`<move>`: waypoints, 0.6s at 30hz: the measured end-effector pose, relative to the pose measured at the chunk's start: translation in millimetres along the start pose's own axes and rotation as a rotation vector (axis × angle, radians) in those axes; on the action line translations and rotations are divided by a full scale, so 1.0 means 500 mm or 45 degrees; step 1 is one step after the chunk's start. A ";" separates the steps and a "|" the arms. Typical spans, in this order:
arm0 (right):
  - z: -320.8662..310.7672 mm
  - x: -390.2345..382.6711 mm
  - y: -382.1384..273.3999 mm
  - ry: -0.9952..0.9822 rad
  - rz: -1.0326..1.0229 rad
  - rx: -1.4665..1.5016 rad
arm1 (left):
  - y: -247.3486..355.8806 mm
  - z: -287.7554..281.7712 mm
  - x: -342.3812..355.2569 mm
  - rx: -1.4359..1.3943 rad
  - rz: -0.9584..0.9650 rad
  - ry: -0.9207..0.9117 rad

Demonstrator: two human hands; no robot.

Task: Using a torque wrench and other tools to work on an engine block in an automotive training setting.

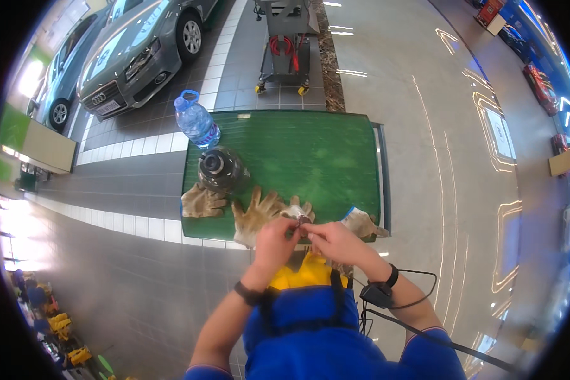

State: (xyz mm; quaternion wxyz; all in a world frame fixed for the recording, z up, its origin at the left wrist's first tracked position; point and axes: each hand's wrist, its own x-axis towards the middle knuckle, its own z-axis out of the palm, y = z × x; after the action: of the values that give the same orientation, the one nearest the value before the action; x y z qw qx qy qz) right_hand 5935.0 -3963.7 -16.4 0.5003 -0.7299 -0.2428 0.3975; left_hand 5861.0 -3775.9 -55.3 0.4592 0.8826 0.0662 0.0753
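My left hand (276, 242) and my right hand (337, 243) meet at the near edge of a green-topped table (310, 152). Between their pinched fingertips is a small dark reddish-brown piece (304, 221), too small to name. Just beyond it lies a whitish work glove (296, 209). A soiled tan work glove (250, 218) is spread palm-up beside my left hand, its cuff at the table edge. Farther left rests another work glove (202, 201). To the right of my right hand lies a crumpled glove with a blue-edged cuff (360, 223).
A dark, rounded metal part (220, 170) stands on the table's left side, with a large blue-handled water bottle (198, 121) behind it. Beyond the table are a wheeled tool cart (285, 60) and a grey car (145, 57). A black cable (437, 341) trails by my right arm.
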 end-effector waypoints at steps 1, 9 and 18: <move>0.002 0.011 -0.013 0.086 0.068 -0.129 | 0.001 -0.001 0.001 0.012 0.001 0.018; 0.010 0.051 0.029 0.311 -0.062 -0.317 | -0.039 -0.015 -0.054 -0.215 0.050 0.016; -0.026 0.205 0.218 0.488 -0.215 -0.725 | -0.283 -0.044 -0.182 -0.090 -1.182 0.332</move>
State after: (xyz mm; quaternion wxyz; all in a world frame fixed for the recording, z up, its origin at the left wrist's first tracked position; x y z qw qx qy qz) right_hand 5999.0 -3935.2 -149.5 0.3442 -0.8789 -0.3050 0.1268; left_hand 5761.0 -3694.5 -165.5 0.4618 0.7269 0.5076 -0.0253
